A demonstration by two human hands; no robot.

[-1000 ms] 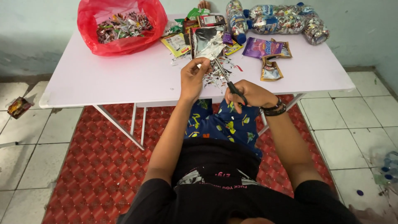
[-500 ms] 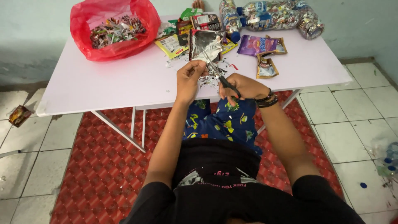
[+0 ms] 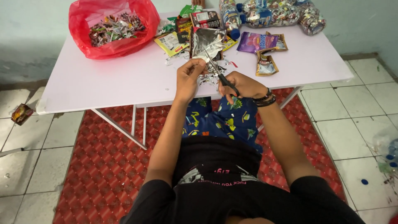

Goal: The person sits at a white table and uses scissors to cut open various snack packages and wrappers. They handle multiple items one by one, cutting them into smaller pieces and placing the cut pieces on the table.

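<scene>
Surface: white folding table (image 3: 124, 83) on a red patterned mat (image 3: 103, 166), pale tiled floor around it.
Counts: one red plastic bag (image 3: 112, 29) full of cut wrapper scraps, far left of the hands; one purple sachet (image 3: 253, 41) and one small brown sachet (image 3: 265, 65) just beyond the right hand; a loose pile of flattened wrappers (image 3: 178, 35) beyond the left hand; a cluster of scrap-stuffed plastic bottles (image 3: 273, 12) at the far edge, number unclear.
Left hand (image 3: 188, 76): raised over the near table edge, fingers pinched on the lower edge of the foil wrapper (image 3: 207, 41), forearm reaching straight forward.
Right hand (image 3: 242, 85): closed around the dark handles of the scissors (image 3: 217, 70), wrist with dark bands, blades pointing up and away into the wrapper.
Foil wrapper: silvery, crinkled, opened flat with the shiny inside showing, held upright between both hands.
Shreds (image 3: 207, 76): small silver clippings on the table directly under the hands.
</scene>
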